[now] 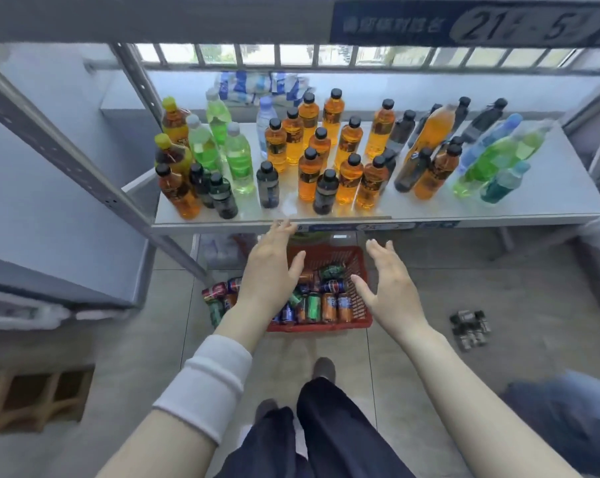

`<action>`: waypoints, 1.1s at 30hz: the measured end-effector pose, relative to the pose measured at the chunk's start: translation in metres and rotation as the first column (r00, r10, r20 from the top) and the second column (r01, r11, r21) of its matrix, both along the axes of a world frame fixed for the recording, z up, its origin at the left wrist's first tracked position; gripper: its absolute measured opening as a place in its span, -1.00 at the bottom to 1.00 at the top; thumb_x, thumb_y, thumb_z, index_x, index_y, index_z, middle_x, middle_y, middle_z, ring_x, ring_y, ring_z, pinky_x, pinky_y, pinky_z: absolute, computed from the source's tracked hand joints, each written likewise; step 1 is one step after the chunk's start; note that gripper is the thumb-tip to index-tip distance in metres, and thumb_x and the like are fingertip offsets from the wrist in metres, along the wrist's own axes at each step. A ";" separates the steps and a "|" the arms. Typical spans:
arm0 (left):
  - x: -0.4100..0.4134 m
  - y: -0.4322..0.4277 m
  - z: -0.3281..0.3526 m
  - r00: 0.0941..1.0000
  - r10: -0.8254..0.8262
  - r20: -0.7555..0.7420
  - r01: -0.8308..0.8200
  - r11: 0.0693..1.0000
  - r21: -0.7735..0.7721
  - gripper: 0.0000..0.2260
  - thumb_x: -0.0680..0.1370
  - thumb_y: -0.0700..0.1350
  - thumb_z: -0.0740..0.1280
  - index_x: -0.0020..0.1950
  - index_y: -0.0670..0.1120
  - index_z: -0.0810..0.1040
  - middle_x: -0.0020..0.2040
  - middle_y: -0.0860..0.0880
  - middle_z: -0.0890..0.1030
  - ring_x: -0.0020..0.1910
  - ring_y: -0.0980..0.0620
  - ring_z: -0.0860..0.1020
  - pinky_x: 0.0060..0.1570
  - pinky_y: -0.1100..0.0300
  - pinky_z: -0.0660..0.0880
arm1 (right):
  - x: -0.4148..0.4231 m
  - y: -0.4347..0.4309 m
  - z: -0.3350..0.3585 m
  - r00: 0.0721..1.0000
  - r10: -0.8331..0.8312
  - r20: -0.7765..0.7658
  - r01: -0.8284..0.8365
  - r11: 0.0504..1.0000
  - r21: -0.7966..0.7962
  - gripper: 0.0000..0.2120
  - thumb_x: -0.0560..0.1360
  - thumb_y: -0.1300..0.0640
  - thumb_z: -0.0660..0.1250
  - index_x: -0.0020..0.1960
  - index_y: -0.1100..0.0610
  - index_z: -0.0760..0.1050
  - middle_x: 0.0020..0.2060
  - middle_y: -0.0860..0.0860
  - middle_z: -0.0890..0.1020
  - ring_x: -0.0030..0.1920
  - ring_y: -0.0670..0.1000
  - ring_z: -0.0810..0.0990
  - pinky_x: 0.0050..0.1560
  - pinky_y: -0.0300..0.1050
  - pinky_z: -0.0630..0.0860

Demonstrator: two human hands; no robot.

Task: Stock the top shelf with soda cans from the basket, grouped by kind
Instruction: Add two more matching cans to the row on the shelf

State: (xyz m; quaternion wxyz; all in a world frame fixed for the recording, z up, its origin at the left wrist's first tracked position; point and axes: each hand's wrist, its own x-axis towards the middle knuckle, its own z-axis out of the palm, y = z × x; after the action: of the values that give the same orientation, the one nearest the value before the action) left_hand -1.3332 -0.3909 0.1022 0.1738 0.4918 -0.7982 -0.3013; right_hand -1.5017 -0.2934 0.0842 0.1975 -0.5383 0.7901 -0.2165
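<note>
Soda cans (326, 301) in orange, green and blue lie jumbled in the red plastic mesh basket (319, 326) on the tiled floor. Above it the left hand (269, 270) and right hand (391, 288) hover, fingers spread, holding nothing. Beyond, a white metal shelf (550, 188) carries plastic drink bottles (326, 160).

Cans (321, 298) in basket (357, 260) on floor (464, 270), before shelf (550, 188).

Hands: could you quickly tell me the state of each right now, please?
Left hand: open, holding nothing.
Right hand: open, holding nothing.
</note>
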 end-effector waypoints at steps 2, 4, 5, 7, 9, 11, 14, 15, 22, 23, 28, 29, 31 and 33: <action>-0.015 0.005 -0.022 1.000 0.008 0.028 -0.010 0.998 0.062 -0.57 0.57 -0.13 0.26 0.43 -0.13 0.30 0.46 -0.07 0.31 0.48 0.01 0.18 0.45 0.04 0.16 | -0.018 0.006 -0.020 0.999 -0.019 0.037 0.017 0.998 0.064 -0.41 0.53 0.06 0.29 0.48 0.16 0.17 0.46 0.03 0.26 0.51 0.00 0.04 0.45 -0.15 0.06; -0.026 0.012 -0.042 0.998 0.020 0.053 -0.027 0.990 0.140 -0.57 0.57 -0.12 0.26 0.43 -0.10 0.29 0.47 -0.04 0.29 0.49 0.03 0.15 0.45 0.04 0.15 | -0.032 0.012 -0.041 0.995 -0.048 0.089 0.035 0.989 0.143 -0.41 0.53 0.05 0.28 0.48 0.14 0.15 0.46 -0.01 0.25 0.51 -0.02 0.02 0.44 -0.15 0.07; -0.030 0.015 -0.051 0.998 0.025 0.066 -0.036 0.983 0.178 -0.57 0.57 -0.12 0.25 0.44 -0.09 0.29 0.47 -0.03 0.28 0.49 0.04 0.14 0.45 0.04 0.15 | -0.037 0.015 -0.050 0.993 -0.059 0.107 0.038 0.982 0.187 -0.41 0.54 0.04 0.28 0.48 0.13 0.15 0.46 -0.02 0.25 0.51 -0.03 0.02 0.44 -0.15 0.08; -0.034 0.022 -0.068 0.995 0.036 0.088 -0.057 0.966 0.253 -0.57 0.57 -0.13 0.25 0.44 -0.07 0.28 0.48 -0.01 0.27 0.49 0.06 0.14 0.45 0.04 0.16 | -0.046 0.020 -0.067 0.989 -0.073 0.131 0.035 0.963 0.268 -0.41 0.53 0.03 0.28 0.48 0.13 0.15 0.46 -0.02 0.25 0.51 -0.03 0.03 0.44 -0.13 0.09; -0.037 0.025 -0.090 0.994 0.051 0.099 -0.080 0.947 0.311 -0.57 0.57 -0.12 0.25 0.44 -0.06 0.29 0.47 0.00 0.29 0.48 0.06 0.16 0.45 0.09 0.16 | -0.053 0.020 -0.087 0.982 -0.092 0.165 0.034 0.945 0.326 -0.40 0.54 0.01 0.28 0.49 0.13 0.14 0.46 -0.01 0.26 0.51 -0.02 0.04 0.43 -0.14 0.09; -0.040 0.027 -0.119 0.991 0.066 0.115 -0.103 0.925 0.365 -0.58 0.57 -0.12 0.26 0.43 -0.06 0.30 0.45 0.00 0.32 0.47 0.07 0.19 0.41 0.15 0.17 | -0.060 0.015 -0.111 0.971 -0.132 0.198 0.049 0.924 0.379 -0.40 0.54 0.00 0.26 0.49 0.12 0.13 0.46 -0.01 0.25 0.51 -0.03 0.05 0.43 -0.13 0.10; -0.043 0.031 -0.166 0.983 0.040 0.178 -0.122 0.867 0.483 -0.58 0.58 -0.09 0.25 0.43 -0.04 0.30 0.41 0.02 0.37 0.43 0.07 0.27 0.34 0.20 0.22 | -0.066 0.008 -0.152 0.950 -0.206 0.236 0.070 0.874 0.481 -0.39 0.54 -0.02 0.26 0.49 0.12 0.12 0.46 0.02 0.25 0.50 0.00 0.09 0.42 -0.11 0.12; -0.045 0.032 -0.182 0.980 0.013 0.198 -0.116 0.847 0.519 -0.57 0.58 -0.07 0.25 0.44 -0.03 0.29 0.42 0.03 0.37 0.43 0.07 0.28 0.34 0.21 0.23 | -0.067 0.005 -0.166 0.938 -0.231 0.257 0.075 0.863 0.500 -0.38 0.54 -0.01 0.27 0.49 0.13 0.11 0.46 0.03 0.25 0.48 0.00 0.13 0.41 -0.12 0.14; -0.064 0.019 -0.349 0.959 -0.126 0.252 -0.076 0.745 0.662 -0.56 0.57 -0.02 0.25 0.44 -0.01 0.28 0.42 0.04 0.36 0.40 0.05 0.31 0.38 0.10 0.26 | -0.076 -0.025 -0.333 0.797 -0.490 0.353 0.189 0.757 0.625 -0.36 0.50 -0.03 0.33 0.47 0.12 0.17 0.41 0.03 0.33 0.40 0.03 0.31 0.31 -0.16 0.26; -0.068 0.015 -0.380 0.951 -0.162 0.263 -0.060 0.740 0.670 -0.56 0.57 -0.03 0.25 0.44 -0.03 0.28 0.41 0.01 0.37 0.39 0.03 0.32 0.37 0.10 0.26 | -0.078 -0.029 -0.364 0.775 -0.518 0.362 0.199 0.743 0.639 -0.37 0.49 -0.02 0.34 0.46 0.15 0.19 0.39 0.05 0.37 0.38 0.04 0.35 0.28 -0.17 0.29; -0.096 -0.010 -0.522 0.870 -0.373 0.321 0.090 0.762 0.642 -0.56 0.58 -0.01 0.22 0.44 -0.05 0.27 0.38 -0.07 0.39 0.36 -0.04 0.34 0.31 0.15 0.27 | -0.096 -0.054 -0.508 0.733 -0.586 0.346 0.266 0.715 0.647 -0.60 0.48 0.08 0.36 0.26 0.20 0.42 0.10 0.07 0.57 0.21 0.11 0.50 0.03 -0.22 0.34; -0.103 -0.016 -0.547 0.861 -0.393 0.322 0.114 0.766 0.632 -0.57 0.57 -0.01 0.22 0.43 -0.05 0.29 0.36 -0.09 0.41 0.34 -0.07 0.36 0.30 0.11 0.31 | -0.098 -0.059 -0.532 0.739 -0.591 0.322 0.283 0.707 0.647 -0.65 0.49 0.08 0.35 0.22 0.19 0.44 0.06 0.07 0.57 0.18 0.11 0.52 -0.03 -0.23 0.32; -0.117 -0.028 -0.594 0.857 -0.406 0.317 0.152 0.787 0.599 -0.59 0.56 -0.01 0.25 0.39 -0.07 0.33 0.30 -0.11 0.44 0.30 -0.11 0.39 0.25 0.07 0.35 | -0.102 -0.067 -0.580 0.742 -0.610 0.277 0.339 0.699 0.630 -0.78 0.49 0.09 0.34 0.09 0.18 0.50 0.03 0.14 0.61 0.10 0.16 0.56 -0.11 -0.20 0.34; -0.130 -0.036 -0.633 0.842 -0.428 0.327 0.204 0.815 0.542 -0.55 0.54 -0.02 0.27 0.40 -0.09 0.31 0.32 -0.13 0.42 0.34 -0.13 0.35 0.30 0.08 0.28 | -0.102 -0.071 -0.622 0.732 -0.641 0.233 0.394 0.677 0.622 -0.78 0.47 0.12 0.34 0.05 0.24 0.53 0.02 0.20 0.62 0.06 0.19 0.56 -0.11 -0.15 0.38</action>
State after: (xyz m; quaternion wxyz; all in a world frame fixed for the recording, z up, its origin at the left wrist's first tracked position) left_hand -1.4637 -0.4267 -0.5306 -0.1921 0.4303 -0.7861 -0.4001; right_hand -1.6033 -0.3640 -0.5380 0.4370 -0.1451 0.8748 -0.1503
